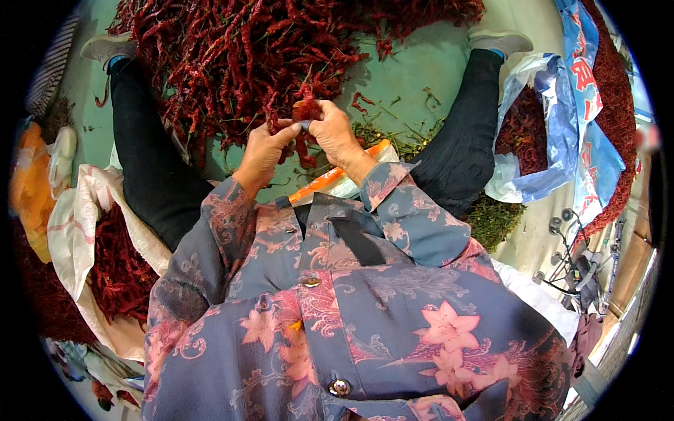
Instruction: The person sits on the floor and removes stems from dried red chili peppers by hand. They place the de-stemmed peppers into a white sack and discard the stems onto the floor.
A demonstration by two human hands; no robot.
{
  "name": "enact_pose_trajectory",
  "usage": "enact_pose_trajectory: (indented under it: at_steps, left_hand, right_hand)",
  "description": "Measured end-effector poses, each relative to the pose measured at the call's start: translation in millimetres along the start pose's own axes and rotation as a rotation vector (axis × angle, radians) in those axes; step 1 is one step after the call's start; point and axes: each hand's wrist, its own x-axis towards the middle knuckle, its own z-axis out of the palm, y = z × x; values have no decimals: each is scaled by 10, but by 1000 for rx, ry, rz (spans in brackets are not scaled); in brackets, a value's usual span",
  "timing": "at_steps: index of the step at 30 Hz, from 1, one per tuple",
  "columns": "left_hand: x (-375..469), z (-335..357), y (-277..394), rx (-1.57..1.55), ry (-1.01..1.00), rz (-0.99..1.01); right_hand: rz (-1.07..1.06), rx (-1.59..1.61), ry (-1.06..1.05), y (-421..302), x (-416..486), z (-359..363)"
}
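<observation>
My left hand [266, 150] grips a few dried red chili peppers [271, 113] between thumb and fingers. Close beside it, my right hand [336, 131] holds more wrinkled chilies [306, 109], which stick out above and below the fingers. The two thumbs nearly meet, and a small grey-blue piece, perhaps a cover, shows at the right thumb's tip. A large heap of dried red chilies [247, 58] spreads just beyond my hands on the green floor [421, 52]. Green stem scraps [421, 137] lie to the right, near my knee.
An orange-and-white bag [318, 181] lies between my legs. On the left stands a white woven sack [73, 226] containing chilies. A blue-and-white plastic bag [561, 158] with chilies sits right, before another chili heap [613, 105]. A metal frame [571, 279] stands at lower right.
</observation>
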Motion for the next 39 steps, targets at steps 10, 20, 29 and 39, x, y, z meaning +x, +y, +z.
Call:
enact_pose_trajectory:
  at_steps: [10, 20, 29, 39]
  left_hand:
    - [20, -209, -158, -246, 42, -152]
    - [-85, -88, -16, -215, 159, -144]
    - [-19, -297, -149, -403, 98, -276]
    - [-160, -290, -12, -283, 62, -101]
  right_hand:
    - [189, 60, -100, 39, -81, 66]
    - [-319, -670, -107, 76, -223, 182]
    - [-532, -840, -206, 27, -348, 232]
    - [54, -289, -150, -121, -206, 90]
